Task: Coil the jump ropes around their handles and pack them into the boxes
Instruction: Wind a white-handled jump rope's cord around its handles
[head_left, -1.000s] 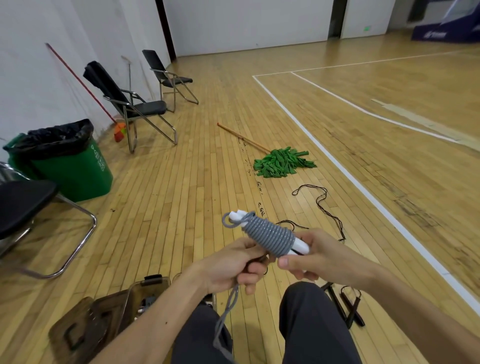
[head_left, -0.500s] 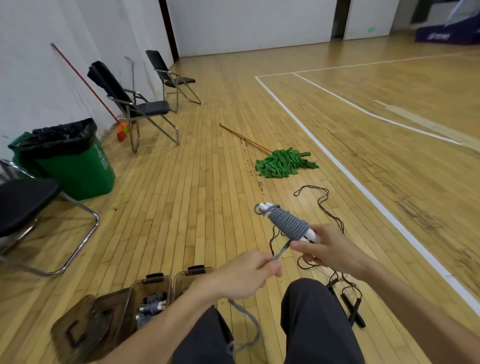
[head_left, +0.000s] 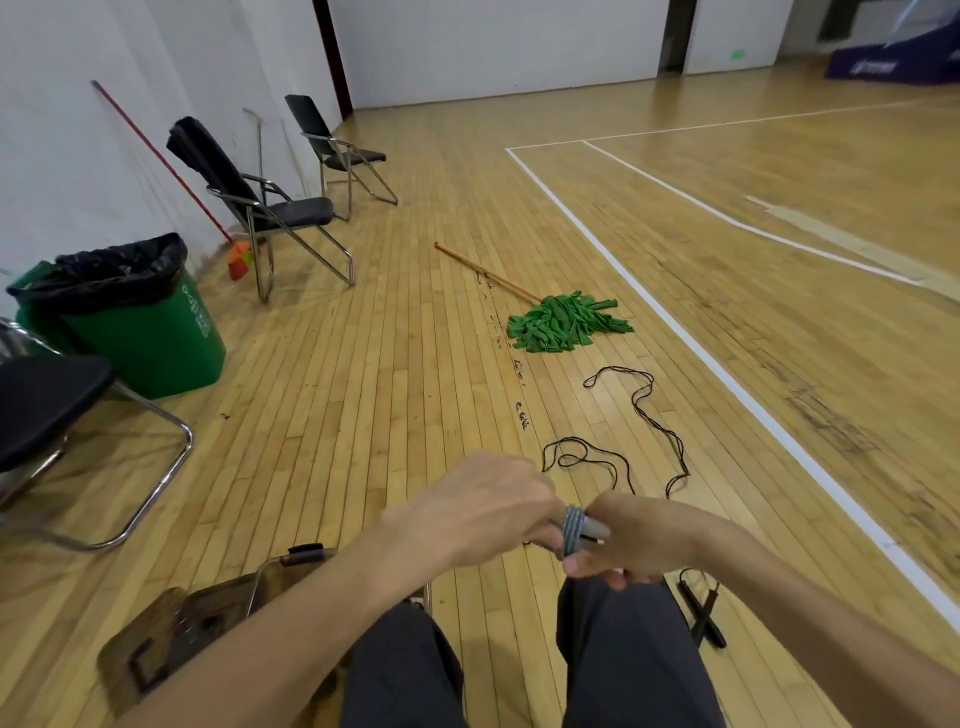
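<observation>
Coils of grey rope (head_left: 573, 530) sit clasped by left hand (head_left: 483, 512) and right hand (head_left: 641, 540), with black rope (head_left: 641, 413) ahead, mop (head_left: 566, 325) beyond.

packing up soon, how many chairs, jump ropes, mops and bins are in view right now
chairs: 3
jump ropes: 2, grey jump rope and black jump rope
mop: 1
bin: 1
total: 7

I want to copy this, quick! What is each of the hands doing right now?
Left hand: closed, gripping the coiled gray jump rope.
Right hand: closed, holding the same rope's other end.
</observation>
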